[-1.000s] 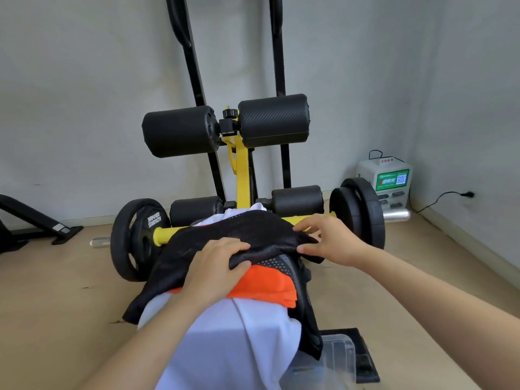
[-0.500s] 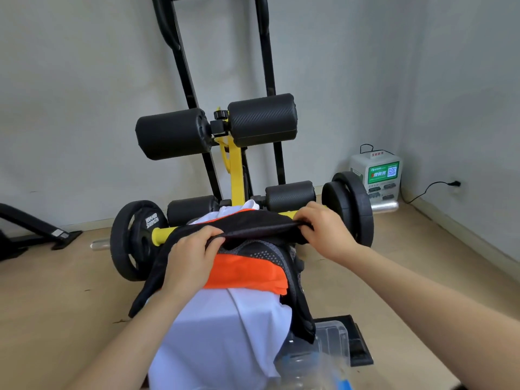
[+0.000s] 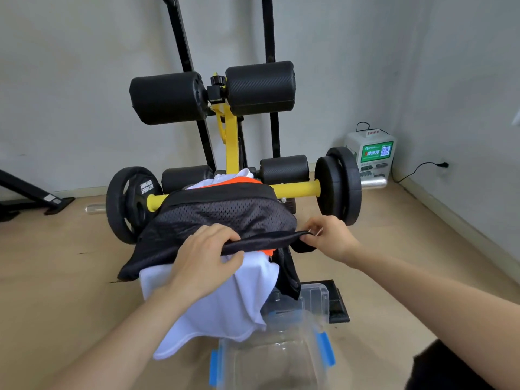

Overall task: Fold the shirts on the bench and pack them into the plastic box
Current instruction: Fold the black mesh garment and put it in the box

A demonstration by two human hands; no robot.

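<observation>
Your left hand [image 3: 205,257] grips the near hem of the black shirt [image 3: 225,215], fingers curled over it and thumb beneath. Your right hand [image 3: 327,237] pinches the same hem at its right end, so the edge runs taut between your two hands. The black shirt lies on top of the pile on the bench [image 3: 232,142], over an orange shirt [image 3: 239,180] and a white shirt [image 3: 225,302] that hangs off the near end. The box [image 3: 318,330], clear with blue latches, sits on the floor just below the white shirt.
</observation>
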